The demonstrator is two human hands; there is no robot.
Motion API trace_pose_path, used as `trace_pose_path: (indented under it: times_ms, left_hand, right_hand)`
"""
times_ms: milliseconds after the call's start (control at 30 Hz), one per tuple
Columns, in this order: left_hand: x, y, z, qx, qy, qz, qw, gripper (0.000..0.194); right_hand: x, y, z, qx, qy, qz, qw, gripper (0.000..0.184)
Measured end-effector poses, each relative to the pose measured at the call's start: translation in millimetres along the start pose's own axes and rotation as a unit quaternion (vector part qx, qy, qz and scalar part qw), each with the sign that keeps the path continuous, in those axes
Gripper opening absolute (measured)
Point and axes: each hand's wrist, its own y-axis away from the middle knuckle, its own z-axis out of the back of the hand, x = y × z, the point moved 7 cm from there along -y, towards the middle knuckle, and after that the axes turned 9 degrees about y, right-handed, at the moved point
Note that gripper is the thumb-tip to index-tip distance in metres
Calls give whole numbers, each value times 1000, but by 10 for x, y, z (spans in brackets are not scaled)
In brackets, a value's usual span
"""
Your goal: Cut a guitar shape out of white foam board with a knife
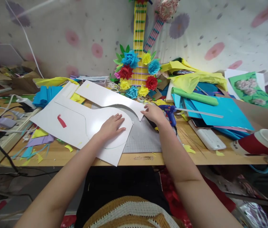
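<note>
My left hand lies flat with spread fingers on a large white board. The board has pencil-like curved lines and a rounded, cut upper right edge. A narrow white offcut with a curved edge lies along the board's far side, a gap between them at the right. At its pointed right end, my right hand pinches the offcut with bent fingers. A black and yellow tool, partly hidden, lies below that hand. Under the board shows a grey cutting mat.
A blue glue gun with a glue stick stands right of my right hand. A paper-flower guitar leans at the back. Blue sheets, a white power bank-like box and a red-white cup sit right; cables and scraps left.
</note>
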Motion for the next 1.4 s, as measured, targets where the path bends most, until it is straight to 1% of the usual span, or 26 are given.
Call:
trace_pose_path:
  times_ms: [100, 200, 233, 300, 367, 433, 533, 600, 667, 733, 800, 867, 1033, 1133, 1233, 1400]
  left_hand:
    - [34, -63, -15, 8, -14, 23, 1000, 55]
    - [64, -134, -45, 3, -24, 40, 999, 55]
    - [72, -154, -52, -1, -28, 48, 998, 54]
    - [79, -186, -62, -10, -33, 64, 997, 53]
    - [78, -207, -74, -14, -35, 79, 996, 53]
    - [76, -224, -89, -18, -32, 92, 995, 55]
    - [84, -245, -105, -34, -31, 110, 993, 58]
    - [85, -258, -114, -46, -37, 114, 992, 58]
    - [83, -267, -121, -53, -42, 113, 991, 56]
    - [81, -269, -125, -57, -45, 113, 991, 54]
    - [79, -266, -124, -58, -45, 113, 991, 54]
    - [76, -262, -121, -58, -41, 113, 991, 54]
    - [72, -261, -114, -58, -32, 117, 991, 54]
    - [62, -260, -108, -60, -27, 118, 991, 54]
    - [59, -257, -112, -57, -23, 121, 991, 55]
    - [61, -262, -119, -51, -25, 121, 991, 56]
  right_hand:
    - [-209, 121, 17, 48, 133, -26, 990, 53]
    - [-248, 226, -90, 94, 180, -28, 979, 60]
    - [-246, 247, -126, 102, 183, -28, 978, 59]
    - [-251, 265, -155, 103, 180, -30, 978, 51]
    - [-272, 267, -125, 101, 164, -34, 981, 41]
    - [-275, 274, -44, 103, 139, -34, 984, 37]
    - [-154, 301, 109, 88, 98, -14, 991, 40]
    - [33, 314, 138, 86, 70, 30, 993, 42]
    - [240, 304, 99, 87, 56, 82, 991, 44]
    - [378, 267, 13, 100, 69, 107, 987, 48]
    - [456, 219, -63, 115, 87, 121, 982, 48]
    - [500, 182, -93, 122, 104, 129, 979, 46]
    - [576, 163, -94, 131, 143, 146, 970, 38]
    - [603, 162, -96, 130, 165, 158, 965, 40]
    - [596, 186, -103, 147, 183, 162, 958, 42]
    - [600, 300, -67, 153, 208, 175, 950, 41]
